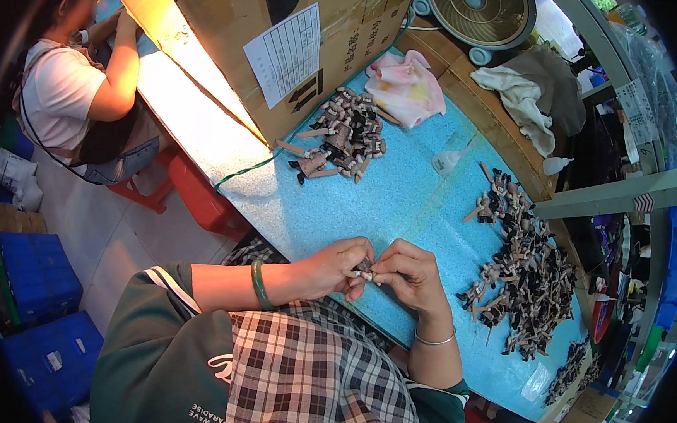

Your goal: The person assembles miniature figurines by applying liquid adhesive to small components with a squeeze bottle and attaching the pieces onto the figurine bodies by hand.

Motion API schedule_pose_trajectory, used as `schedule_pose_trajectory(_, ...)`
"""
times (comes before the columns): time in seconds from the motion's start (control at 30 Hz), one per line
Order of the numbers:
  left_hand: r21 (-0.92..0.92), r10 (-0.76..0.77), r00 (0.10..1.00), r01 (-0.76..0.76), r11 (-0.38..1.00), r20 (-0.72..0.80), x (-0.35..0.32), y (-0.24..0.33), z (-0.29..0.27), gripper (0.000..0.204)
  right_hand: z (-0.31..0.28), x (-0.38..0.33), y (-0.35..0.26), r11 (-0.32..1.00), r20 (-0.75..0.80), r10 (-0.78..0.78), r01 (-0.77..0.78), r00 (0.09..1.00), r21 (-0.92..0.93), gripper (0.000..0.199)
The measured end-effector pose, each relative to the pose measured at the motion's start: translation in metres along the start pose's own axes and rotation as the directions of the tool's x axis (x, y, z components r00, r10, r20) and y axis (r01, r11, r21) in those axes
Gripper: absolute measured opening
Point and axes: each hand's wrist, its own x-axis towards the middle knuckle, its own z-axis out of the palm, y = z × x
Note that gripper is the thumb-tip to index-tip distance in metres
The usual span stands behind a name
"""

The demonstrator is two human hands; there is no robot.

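At the left, blue crates (38, 274) are stacked on the floor, and farther off a co-worker (63, 94) is seen seated at the lit end of the blue-topped table (409, 204). Red stools (200, 195) are placed beside the table's left edge. Next, a large cardboard box (287, 30) is seen at the far side, with a smaller pile of figures (347, 134) heaped just beside it. Nearer, a green bangle (260, 284) is worn above the left hand (339, 266), whose fingers are curled around a small figure (363, 270). The figure is held between both hands over the table's near edge, mostly hidden by fingers. It is pinched from the right by the thumb and fingertips of the right hand (412, 274). Beyond, a pink cloth (406, 91) and a small translucent bottle (444, 162) are laid out. At the right, a larger pile of figures (528, 277) is spread.
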Motion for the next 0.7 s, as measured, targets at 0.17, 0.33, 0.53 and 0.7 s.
schedule_pose_trajectory(0.17,-0.002,0.002,1.000,-0.002,1.000,0.004,-0.0002,-0.0005,-0.0001,0.020,0.0004,-0.0003,-0.0002,1.000,-0.004,-0.004,0.004,1.000,0.007,0.011)
schedule_pose_trajectory(0.33,0.016,-0.001,1.000,0.001,1.000,0.001,-0.0005,0.0001,0.0008,0.021,-0.0007,-0.0008,-0.0006,1.000,0.004,0.007,-0.007,1.000,0.015,0.011)
schedule_pose_trajectory(0.53,-0.017,0.009,1.000,-0.009,1.000,0.014,0.0003,0.0001,-0.0005,0.022,-0.0027,0.0000,0.0023,0.998,-0.006,0.041,-0.041,0.999,0.051,0.012)
schedule_pose_trajectory(0.7,-0.005,0.046,0.999,-0.046,0.999,0.000,-0.0058,0.0060,0.0062,0.021,-0.0053,0.0007,0.0068,0.958,-0.027,0.128,-0.116,0.991,0.263,0.019)
